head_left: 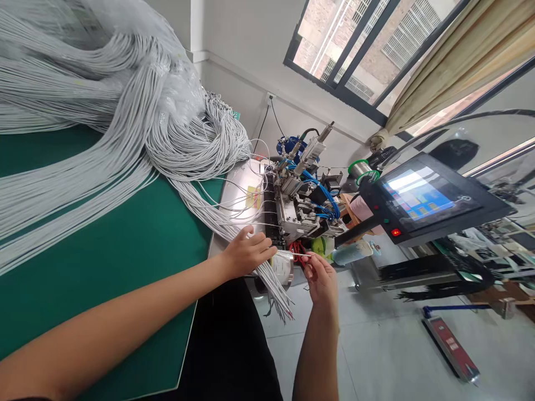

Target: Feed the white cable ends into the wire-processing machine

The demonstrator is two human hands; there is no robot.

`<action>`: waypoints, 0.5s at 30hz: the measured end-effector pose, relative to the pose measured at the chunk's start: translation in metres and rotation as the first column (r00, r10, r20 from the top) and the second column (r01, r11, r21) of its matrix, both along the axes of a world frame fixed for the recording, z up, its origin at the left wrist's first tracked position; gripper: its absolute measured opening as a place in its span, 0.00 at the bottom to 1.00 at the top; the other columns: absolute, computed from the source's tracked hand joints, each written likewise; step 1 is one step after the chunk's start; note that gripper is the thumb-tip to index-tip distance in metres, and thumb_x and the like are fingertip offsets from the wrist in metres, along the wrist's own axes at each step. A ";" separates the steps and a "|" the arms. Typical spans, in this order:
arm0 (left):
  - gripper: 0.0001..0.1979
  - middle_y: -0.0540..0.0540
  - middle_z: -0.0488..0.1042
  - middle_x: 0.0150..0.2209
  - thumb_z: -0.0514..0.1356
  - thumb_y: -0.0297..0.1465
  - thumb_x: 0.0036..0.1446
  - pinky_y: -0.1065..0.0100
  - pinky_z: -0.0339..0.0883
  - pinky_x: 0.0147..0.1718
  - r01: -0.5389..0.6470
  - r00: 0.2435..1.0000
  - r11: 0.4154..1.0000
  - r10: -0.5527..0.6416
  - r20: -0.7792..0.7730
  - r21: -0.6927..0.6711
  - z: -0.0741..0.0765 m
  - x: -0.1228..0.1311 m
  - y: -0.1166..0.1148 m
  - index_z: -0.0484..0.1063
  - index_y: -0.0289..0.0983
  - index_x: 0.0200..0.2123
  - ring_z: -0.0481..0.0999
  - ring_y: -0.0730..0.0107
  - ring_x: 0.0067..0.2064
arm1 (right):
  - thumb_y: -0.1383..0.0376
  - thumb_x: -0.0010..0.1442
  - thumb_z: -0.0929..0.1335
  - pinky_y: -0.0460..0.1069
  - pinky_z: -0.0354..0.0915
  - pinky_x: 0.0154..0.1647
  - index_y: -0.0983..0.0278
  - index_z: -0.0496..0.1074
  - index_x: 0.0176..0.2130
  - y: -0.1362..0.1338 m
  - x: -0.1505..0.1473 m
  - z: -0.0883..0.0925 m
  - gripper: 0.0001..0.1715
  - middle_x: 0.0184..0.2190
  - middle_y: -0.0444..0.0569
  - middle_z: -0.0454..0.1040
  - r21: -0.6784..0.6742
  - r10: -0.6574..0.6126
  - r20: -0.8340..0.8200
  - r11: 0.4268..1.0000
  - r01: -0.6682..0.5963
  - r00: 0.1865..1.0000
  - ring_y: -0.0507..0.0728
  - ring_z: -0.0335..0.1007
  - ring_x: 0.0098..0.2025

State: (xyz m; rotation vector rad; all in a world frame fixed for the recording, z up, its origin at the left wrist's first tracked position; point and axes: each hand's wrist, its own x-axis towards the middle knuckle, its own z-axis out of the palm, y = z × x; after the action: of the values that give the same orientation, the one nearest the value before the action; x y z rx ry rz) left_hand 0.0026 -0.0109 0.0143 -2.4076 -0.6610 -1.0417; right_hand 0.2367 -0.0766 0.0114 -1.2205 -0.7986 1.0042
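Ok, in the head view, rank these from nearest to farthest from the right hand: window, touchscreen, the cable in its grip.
1. Cable: held in the right hand, stretching left.
2. Touchscreen: higher, to the right.
3. Window: at the top, in the background.

Black clothing [234, 351], bare forearms [137, 314]

A single white cable [298, 254] is extending straight; beside it, a white cable bundle [270, 278] is drooping, its ends fanning out unevenly.
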 end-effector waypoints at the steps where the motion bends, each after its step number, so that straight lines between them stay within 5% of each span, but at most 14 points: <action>1: 0.10 0.51 0.71 0.30 0.51 0.23 0.61 0.60 0.50 0.46 -0.006 1.000 1.000 0.006 0.009 0.004 0.000 0.000 0.000 0.70 0.40 0.36 0.67 0.70 0.36 | 0.58 0.49 0.74 0.43 0.46 0.16 0.66 0.77 0.34 0.003 0.000 -0.002 0.15 0.27 0.49 0.76 -0.014 0.019 0.003 1.000 -0.018 1.000 0.46 0.53 0.18; 10: 0.12 0.50 0.74 0.34 0.50 0.23 0.60 0.54 0.45 0.57 -0.034 0.996 0.999 0.032 0.084 0.020 -0.001 -0.004 -0.001 0.72 0.40 0.37 0.69 0.70 0.41 | 0.53 0.51 0.72 0.44 0.55 0.19 0.65 0.76 0.37 0.032 -0.007 -0.013 0.19 0.29 0.49 0.77 -0.071 0.115 0.230 0.992 -0.101 0.966 0.48 0.59 0.20; 15: 0.11 0.50 0.73 0.33 0.51 0.23 0.61 0.55 0.45 0.58 -0.080 0.990 0.996 0.076 0.116 0.036 0.000 -0.002 -0.002 0.73 0.40 0.37 0.68 0.70 0.41 | 0.51 0.53 0.70 0.48 0.64 0.30 0.66 0.75 0.36 0.041 -0.006 -0.012 0.20 0.29 0.51 0.77 -0.053 0.072 0.607 0.997 -0.050 0.791 0.56 0.69 0.29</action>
State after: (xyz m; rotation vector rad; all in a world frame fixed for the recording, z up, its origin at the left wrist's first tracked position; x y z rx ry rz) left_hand 0.0010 -0.0127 0.0145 -2.2818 -0.7598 -1.1561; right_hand 0.2304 -0.0354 -0.0009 -1.5870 -1.3352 0.6641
